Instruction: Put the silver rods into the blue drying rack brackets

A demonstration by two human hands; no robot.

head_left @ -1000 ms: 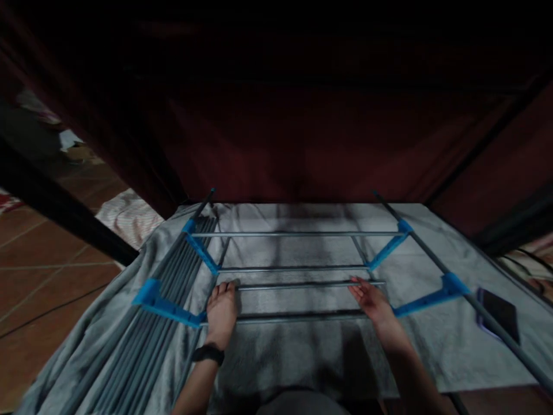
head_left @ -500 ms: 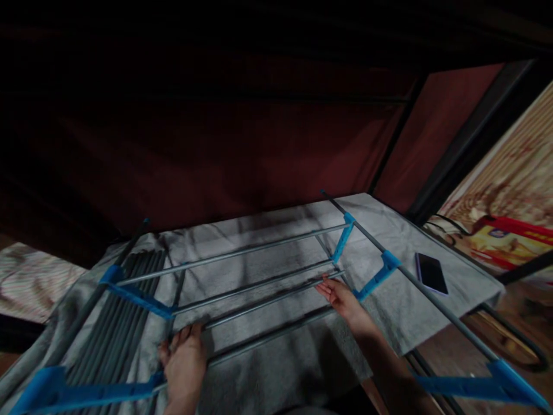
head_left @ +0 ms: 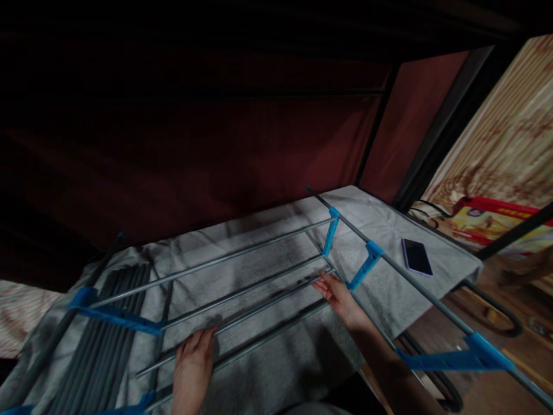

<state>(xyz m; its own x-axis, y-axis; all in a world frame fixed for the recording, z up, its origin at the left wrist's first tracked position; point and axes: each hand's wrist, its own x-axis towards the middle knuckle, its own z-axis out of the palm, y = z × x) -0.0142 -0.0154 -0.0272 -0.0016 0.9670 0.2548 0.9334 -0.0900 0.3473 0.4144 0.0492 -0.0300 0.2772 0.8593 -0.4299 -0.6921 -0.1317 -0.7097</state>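
A partly assembled rack of grey metal tubes with blue plastic brackets stands on the cloth-covered surface. My left hand [head_left: 193,364] is closed over a loose grey tube [head_left: 263,302], whose left end sticks out past the hand, beyond the left lower tube of the frame. Near the other end of that tube, my right hand [head_left: 336,295] pinches it between thumb and fingers, close to the right-hand blue bracket [head_left: 365,266]. Another blue bracket [head_left: 118,317] joins the left side. Behind the loose tube, crossbars [head_left: 216,262] span the two sides.
A bundle of grey tubes [head_left: 101,340] lies on the grey cloth [head_left: 276,242] at the left. A phone [head_left: 417,257] rests on the cloth at the right. Beyond the edge are a red and yellow box [head_left: 505,225] and a patterned curtain [head_left: 505,127]. A dark red panel [head_left: 237,155] stands behind.
My left hand has shifted right relative to the rack's left side, and the tube's left end now shows. My right hand stays at the other end. The view has turned slightly right.
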